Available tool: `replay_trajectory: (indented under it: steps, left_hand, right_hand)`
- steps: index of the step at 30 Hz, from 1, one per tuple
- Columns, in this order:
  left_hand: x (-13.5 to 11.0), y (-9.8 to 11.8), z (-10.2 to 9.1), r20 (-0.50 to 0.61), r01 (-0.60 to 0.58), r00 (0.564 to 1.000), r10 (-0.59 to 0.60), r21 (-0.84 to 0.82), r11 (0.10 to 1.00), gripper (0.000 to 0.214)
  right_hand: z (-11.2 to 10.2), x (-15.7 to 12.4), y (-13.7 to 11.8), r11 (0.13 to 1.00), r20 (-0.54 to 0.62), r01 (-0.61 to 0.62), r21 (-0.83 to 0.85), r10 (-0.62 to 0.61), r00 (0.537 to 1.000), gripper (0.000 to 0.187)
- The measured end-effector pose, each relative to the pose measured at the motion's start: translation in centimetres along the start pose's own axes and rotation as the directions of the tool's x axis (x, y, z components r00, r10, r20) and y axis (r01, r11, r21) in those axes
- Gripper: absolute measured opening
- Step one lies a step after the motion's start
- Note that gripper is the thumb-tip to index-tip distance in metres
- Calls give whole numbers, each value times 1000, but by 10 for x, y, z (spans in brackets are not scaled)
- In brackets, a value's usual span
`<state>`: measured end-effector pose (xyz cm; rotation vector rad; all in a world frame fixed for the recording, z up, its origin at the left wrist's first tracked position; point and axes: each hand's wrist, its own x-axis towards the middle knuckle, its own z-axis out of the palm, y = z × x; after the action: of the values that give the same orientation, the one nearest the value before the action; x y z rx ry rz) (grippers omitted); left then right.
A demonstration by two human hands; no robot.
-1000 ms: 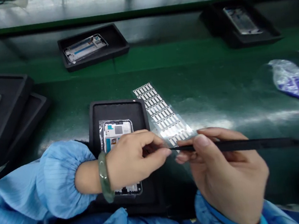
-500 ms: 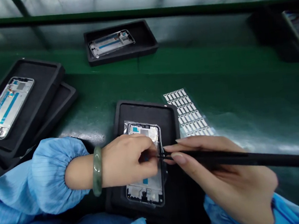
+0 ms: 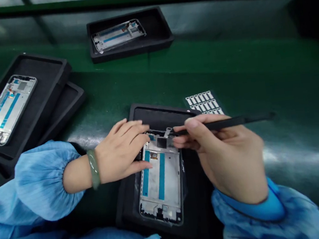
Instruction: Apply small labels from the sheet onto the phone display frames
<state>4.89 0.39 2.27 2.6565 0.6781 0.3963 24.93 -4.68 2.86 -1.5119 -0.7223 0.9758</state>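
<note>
In front of me a silver phone frame (image 3: 169,175) with blue strips lies in a black foam tray (image 3: 159,114). My left hand (image 3: 123,150) rests at the frame's upper left edge, fingers stretched out and holding nothing. Black tweezers (image 3: 219,123) are pinched in my right hand (image 3: 228,154). At their tips is a small pale sticker (image 3: 168,132) with a hole in one end, over the top of the frame. Whether the sticker touches the frame I cannot tell. Part of the sticker sheet (image 3: 203,102) shows behind my right hand.
To the left, stacked black trays (image 3: 48,70) hold another phone frame (image 3: 7,109) on top. A further black tray (image 3: 153,31) with a phone frame (image 3: 119,35) stands at the back of the green table (image 3: 111,90). A dark shape is at the far right.
My left hand has opened out of a pinch and moved up and left. My right hand has brought the tweezers up to the frame's top, with a sticker now visible at the tips.
</note>
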Motion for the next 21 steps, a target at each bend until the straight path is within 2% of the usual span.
replay_trajectory:
  steps: [3, 7, 14, 21]
  left_hand:
    - [-7, -3, 10, 9, 4, 1000, -4, -39, 999, 40]
    - [-8, 0, 10, -16, 31, 999, -32, -74, 997, 41]
    - [-6, 3, 6, 4, 47, 999, -47, -81, 996, 38]
    - [-6, 2, 8, 3, 53, 999, -53, -84, 995, 38]
  right_hand:
    - [7, 4, 9, 998, 42, 2, -67, 1, 999, 27]
    - [6, 1, 16, 981, 45, 7, -192, 1, 999, 28]
    - [7, -4, 8, 932, 21, 54, -358, -50, 999, 27]
    - [9, -4, 7, 907, 54, 93, -410, -78, 996, 25]
